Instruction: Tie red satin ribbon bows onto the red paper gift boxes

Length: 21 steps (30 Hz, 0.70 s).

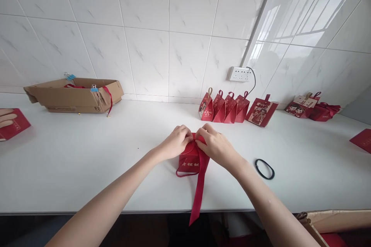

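Observation:
A small red gift box [189, 161] with gold lettering stands on the white table [87, 162] in front of me. My left hand [175, 142] and my right hand [216, 144] meet over its top, fingers pinched on the red ribbon [199, 189] there. One ribbon tail hangs down the box's front and over the table's near edge. A thin red cord loops out at the box's lower left.
Several finished red gift boxes [224, 107] line the tiled wall, more at the right [311, 106]. A black hair tie [264, 168] lies right of my hands. An open cardboard box [75, 95] sits back left. Another person's hand [5, 117] rests on a red box at far left.

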Motion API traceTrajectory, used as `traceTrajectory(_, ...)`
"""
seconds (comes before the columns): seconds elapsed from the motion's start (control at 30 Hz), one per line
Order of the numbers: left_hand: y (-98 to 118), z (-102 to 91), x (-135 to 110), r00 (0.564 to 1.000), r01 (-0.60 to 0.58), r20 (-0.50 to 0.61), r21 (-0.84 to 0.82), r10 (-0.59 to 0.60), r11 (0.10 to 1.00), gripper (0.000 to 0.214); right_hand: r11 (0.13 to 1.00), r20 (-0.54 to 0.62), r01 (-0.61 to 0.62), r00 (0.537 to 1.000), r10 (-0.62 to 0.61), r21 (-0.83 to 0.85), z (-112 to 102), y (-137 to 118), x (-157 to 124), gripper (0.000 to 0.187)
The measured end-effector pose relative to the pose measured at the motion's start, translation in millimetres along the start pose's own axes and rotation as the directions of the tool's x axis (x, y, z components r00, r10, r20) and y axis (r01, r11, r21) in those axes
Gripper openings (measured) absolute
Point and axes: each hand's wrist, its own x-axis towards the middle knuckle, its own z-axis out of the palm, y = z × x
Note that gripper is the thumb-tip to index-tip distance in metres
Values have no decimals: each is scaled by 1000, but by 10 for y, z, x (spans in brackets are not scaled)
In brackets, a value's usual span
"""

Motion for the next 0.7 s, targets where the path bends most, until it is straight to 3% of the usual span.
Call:
traceTrajectory(0.27, 8, 13, -12, 999, 28, -17, -7, -28, 1000, 18, 981, 61, 59, 997, -48, -185, -39, -87, 22, 18)
traceTrajectory(0.53, 92, -16, -49, 998, 65, 12, 108, -66, 992, 16, 991, -9, 100, 995, -100, 86, -22, 46, -47, 13)
traceTrajectory(0.7, 196, -86, -53, 993, 87, 68, 124, -96, 988, 7, 987, 35, 130, 990, -134, 94, -16, 24, -16, 15)
